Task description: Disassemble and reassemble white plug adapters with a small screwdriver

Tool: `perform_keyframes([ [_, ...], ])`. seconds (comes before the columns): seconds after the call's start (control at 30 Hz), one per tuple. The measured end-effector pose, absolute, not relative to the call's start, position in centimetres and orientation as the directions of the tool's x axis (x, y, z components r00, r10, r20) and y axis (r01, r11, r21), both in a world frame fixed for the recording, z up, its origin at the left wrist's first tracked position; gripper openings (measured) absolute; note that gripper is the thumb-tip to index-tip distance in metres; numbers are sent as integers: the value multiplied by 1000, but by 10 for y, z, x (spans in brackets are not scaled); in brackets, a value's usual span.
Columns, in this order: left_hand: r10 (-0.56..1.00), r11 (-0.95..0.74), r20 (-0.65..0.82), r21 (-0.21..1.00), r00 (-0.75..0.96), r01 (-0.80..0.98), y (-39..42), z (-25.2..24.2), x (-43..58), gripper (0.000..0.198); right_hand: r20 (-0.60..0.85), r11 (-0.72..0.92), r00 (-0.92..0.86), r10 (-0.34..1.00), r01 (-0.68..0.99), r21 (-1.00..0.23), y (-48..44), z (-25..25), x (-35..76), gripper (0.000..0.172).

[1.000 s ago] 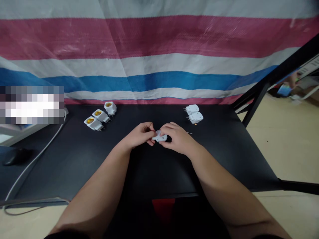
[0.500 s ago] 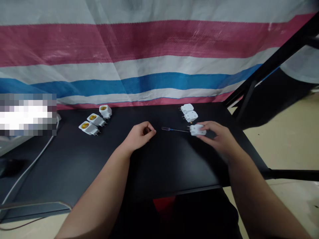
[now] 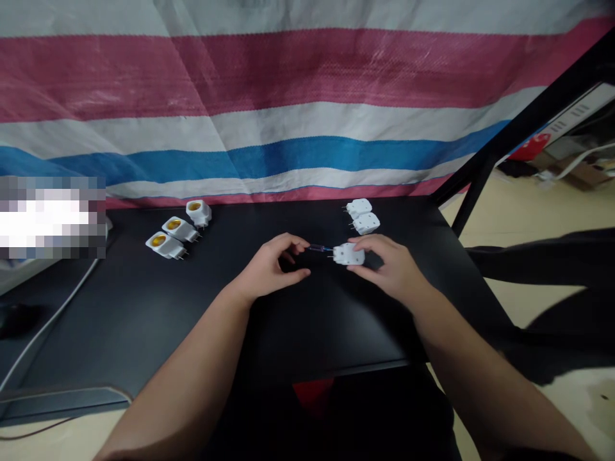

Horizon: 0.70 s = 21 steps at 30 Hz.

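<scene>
My right hand [image 3: 391, 266] grips a white plug-in lamp socket [image 3: 350, 254] between thumb and fingers, its metal prongs pointing left and its screw-dotted back facing up. To the left, my left hand [image 3: 276, 266] is open, thumb and fingers apart, with the fingertips near the dark handle of a screwdriver [image 3: 317, 248]. The held socket hides most of the screwdriver's shaft. Behind my right hand lie two more white sockets, a nearer one [image 3: 366, 223] and a farther one [image 3: 359, 207], both with their backs up.
On the left of the black table [image 3: 202, 333] lie three white sockets [image 3: 166, 245] with gold-coloured openings upward. A white cable [image 3: 62, 314] runs along the left side, by a black mouse [image 3: 19, 319]. Behind hangs a striped sheet [image 3: 288, 77]; a black frame post [image 3: 509, 131] rises at right.
My right hand has brought the socket left, over the screwdriver's shaft. My left hand has opened from a loose curl and shifted slightly right. The dark figure at the right has moved.
</scene>
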<state>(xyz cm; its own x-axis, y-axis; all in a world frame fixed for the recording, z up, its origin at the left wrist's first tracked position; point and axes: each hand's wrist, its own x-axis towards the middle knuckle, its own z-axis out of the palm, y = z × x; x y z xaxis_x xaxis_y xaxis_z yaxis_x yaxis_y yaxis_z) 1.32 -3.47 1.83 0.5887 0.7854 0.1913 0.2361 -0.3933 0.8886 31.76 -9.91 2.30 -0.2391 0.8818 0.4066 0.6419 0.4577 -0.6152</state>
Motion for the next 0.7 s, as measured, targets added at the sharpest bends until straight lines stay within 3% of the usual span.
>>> perform_keyframes([
  [0.1, 752, -383, 178, 902, 635, 201, -36, 20, 16, 57, 338, 460, -312, 888, 624, -632, -90, 27, 280, 31],
  [0.17, 780, -371, 149, 893, 608, 257, -33, 17, 16, 50, 247, 420, -345, 906, 654, -629, -81, 33, 257, 39],
  [0.37, 845, -371, 138, 848, 516, 380, -22, 10, 7, 36, 42, 339, -391, 919, 733, -590, -57, 56, 228, 32],
  [0.7, 853, -348, 125, 859, 508, 374, -25, 8, 11, 36, 65, 310, -385, 921, 619, -722, -56, 47, 245, 32],
])
